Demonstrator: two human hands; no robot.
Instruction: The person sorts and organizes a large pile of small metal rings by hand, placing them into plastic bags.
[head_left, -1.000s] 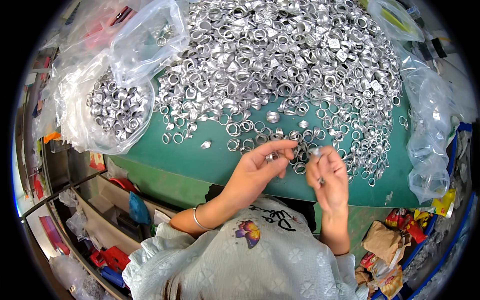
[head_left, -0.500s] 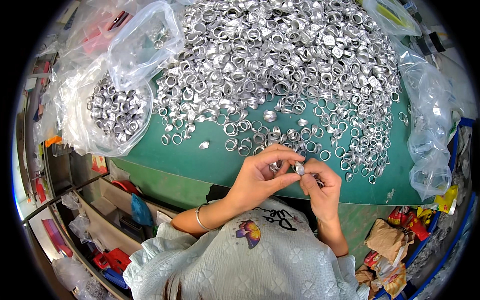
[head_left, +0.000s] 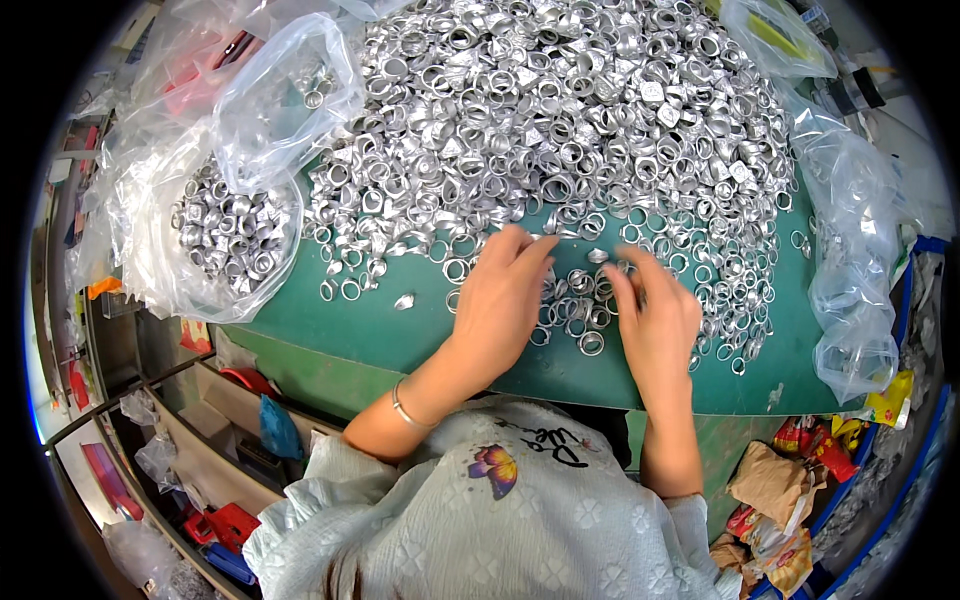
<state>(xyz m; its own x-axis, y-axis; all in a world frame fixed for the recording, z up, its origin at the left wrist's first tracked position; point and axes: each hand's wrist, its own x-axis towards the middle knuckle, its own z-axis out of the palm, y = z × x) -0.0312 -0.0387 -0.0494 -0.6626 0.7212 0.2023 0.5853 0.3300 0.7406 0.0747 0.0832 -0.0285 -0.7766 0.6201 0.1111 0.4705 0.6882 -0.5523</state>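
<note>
A large heap of silver-coloured metal rings [head_left: 560,100] covers the far part of a green tabletop [head_left: 390,335]. My left hand [head_left: 500,300] reaches to the heap's near edge. Its fingers are bent and bunched together, and anything inside them is hidden. To its right, my right hand [head_left: 657,310] has thumb and forefinger apart. One silver ring [head_left: 597,256] lies beside those fingertips, apart from the heap. Between my two hands is a small cluster of rings [head_left: 578,300]. Another spread of loose rings [head_left: 735,300] sits beyond my right hand.
At the left, an open clear plastic bag [head_left: 150,270] holds many rings. Another crumpled clear bag [head_left: 850,260] lies along the right edge. A drawer unit [head_left: 215,420] stands at lower left; a brown paper bag [head_left: 775,475] and bright packets are at lower right.
Both hands have moved away from my body to the rings and separated. The ring pinched between them earlier is no longer there. My right thumb and forefinger have spread.
</note>
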